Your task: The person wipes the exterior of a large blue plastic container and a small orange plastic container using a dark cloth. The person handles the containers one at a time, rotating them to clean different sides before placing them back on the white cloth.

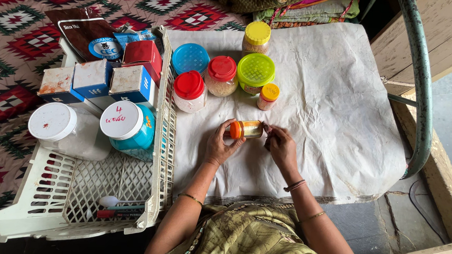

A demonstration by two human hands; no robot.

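White sheet (330, 112) | both hands (220, 144) (281, 148) hold small orange-capped bottle (246, 129)

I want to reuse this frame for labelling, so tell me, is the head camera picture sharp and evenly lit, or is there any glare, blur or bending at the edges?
Head view: soft, even daylight with only faint shadows under the left hand, right hand and small orange-capped bottle; no strong glare on the pale cloth; jars and white crate look sharp; the green metal pipe curves, though whether from lens distortion cannot be told.
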